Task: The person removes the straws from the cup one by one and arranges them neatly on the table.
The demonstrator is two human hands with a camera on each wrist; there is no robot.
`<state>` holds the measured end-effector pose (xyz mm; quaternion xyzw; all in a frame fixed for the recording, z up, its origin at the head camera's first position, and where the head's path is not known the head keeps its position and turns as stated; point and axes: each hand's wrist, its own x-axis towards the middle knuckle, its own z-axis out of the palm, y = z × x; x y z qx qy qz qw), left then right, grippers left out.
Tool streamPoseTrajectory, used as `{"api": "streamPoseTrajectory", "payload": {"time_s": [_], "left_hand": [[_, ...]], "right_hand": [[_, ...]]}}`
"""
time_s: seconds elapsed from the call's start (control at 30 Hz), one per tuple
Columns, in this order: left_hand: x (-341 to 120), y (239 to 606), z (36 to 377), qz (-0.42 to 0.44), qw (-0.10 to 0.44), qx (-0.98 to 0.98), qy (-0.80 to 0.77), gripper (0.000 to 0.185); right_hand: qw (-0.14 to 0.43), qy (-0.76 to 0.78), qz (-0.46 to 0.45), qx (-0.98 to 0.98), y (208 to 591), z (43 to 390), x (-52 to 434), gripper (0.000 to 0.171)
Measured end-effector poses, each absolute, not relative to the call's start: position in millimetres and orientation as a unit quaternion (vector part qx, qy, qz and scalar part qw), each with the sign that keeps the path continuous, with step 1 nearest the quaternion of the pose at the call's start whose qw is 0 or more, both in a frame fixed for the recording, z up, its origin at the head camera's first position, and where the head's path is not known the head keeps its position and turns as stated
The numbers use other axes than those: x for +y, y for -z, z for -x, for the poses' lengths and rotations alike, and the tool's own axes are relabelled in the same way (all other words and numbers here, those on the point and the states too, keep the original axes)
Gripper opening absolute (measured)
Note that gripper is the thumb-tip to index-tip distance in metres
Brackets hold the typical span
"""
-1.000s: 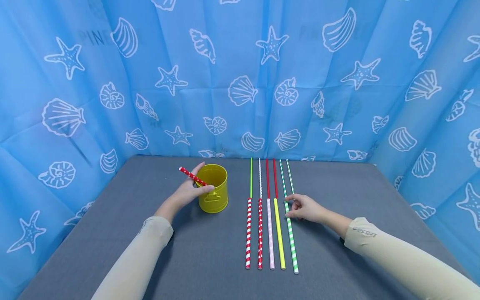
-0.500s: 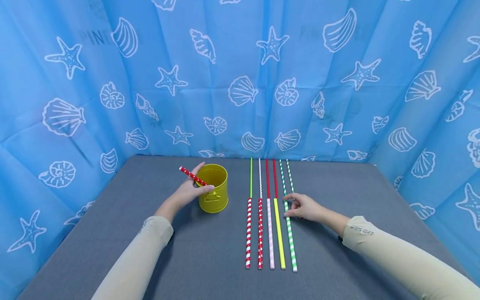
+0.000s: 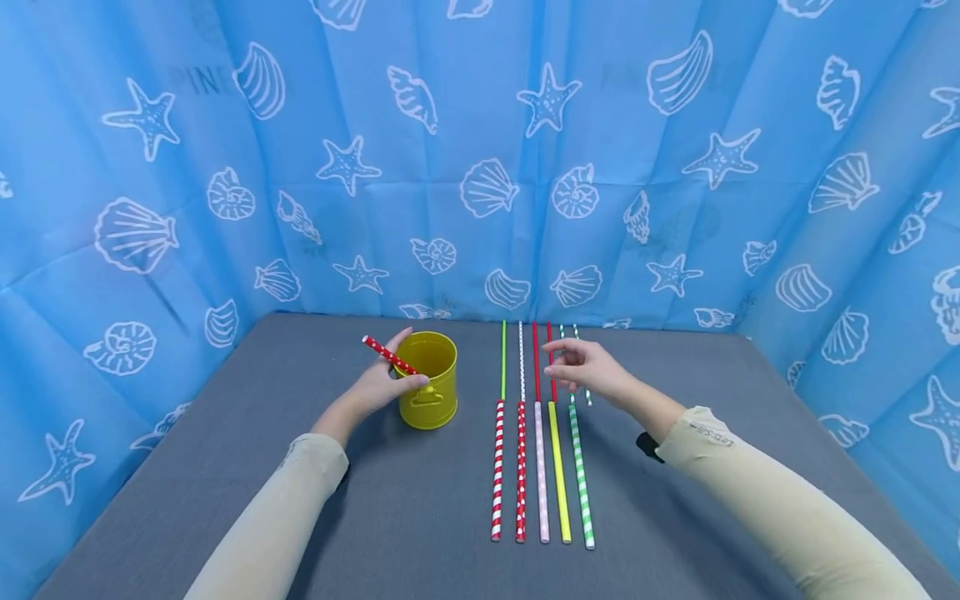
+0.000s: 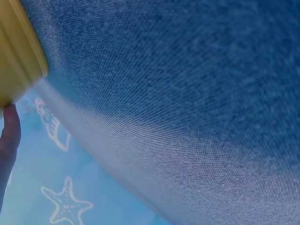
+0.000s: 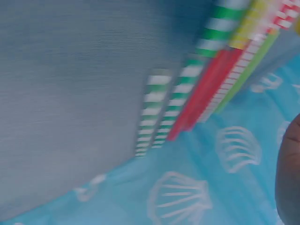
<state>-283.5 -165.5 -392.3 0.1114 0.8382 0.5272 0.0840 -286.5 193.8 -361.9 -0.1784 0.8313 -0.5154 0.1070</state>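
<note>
My left hand (image 3: 381,382) grips a small yellow metal bucket (image 3: 429,392), thumb on its front by the handle. A red white-dotted straw (image 3: 387,354) leans out of the bucket over that hand's fingers. The left wrist view shows only the bucket's edge (image 4: 18,51) and one fingertip (image 4: 9,136). My right hand (image 3: 579,367) hovers with loosely spread fingers, holding nothing, above the far row of thin straws (image 3: 536,358). The near row holds red-striped (image 3: 497,467), red-dotted (image 3: 520,467), pink (image 3: 540,467), yellow (image 3: 558,467) and green-striped (image 3: 579,475) straws. The right wrist view shows the straws (image 5: 187,93) blurred.
A grey cloth-covered table (image 3: 225,467) carries everything. A blue curtain with white shells and starfish (image 3: 480,150) closes it in at the back and both sides. Bare cloth lies left of the bucket and right of the straws.
My right hand has let go of the near green-striped straw, risen and moved away to the far left, over the thin straws. The left hand and bucket have stayed put.
</note>
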Motion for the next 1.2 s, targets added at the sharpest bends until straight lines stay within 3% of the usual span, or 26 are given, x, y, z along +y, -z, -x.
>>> {"api": "streamPoseTrajectory", "payload": {"time_s": [0.23,0.6,1.2], "left_hand": [[-163.2,382.4,279.4,-0.116,0.09,0.835,-0.53,0.089],[-161.8,394.1,287.3,-0.123,0.078,0.842,-0.519,0.099],[-167.6,395.9,287.7,-0.162,0.052,0.842,-0.512,0.089]], "right_hand": [[0.089,0.574,0.249,0.775,344.4,286.2,145.6,0.042],[0.091,0.605,0.284,0.738,337.2,289.2,86.1,0.04],[0.033,0.482,0.319,0.816,333.0,296.8,0.9,0.044]]}}
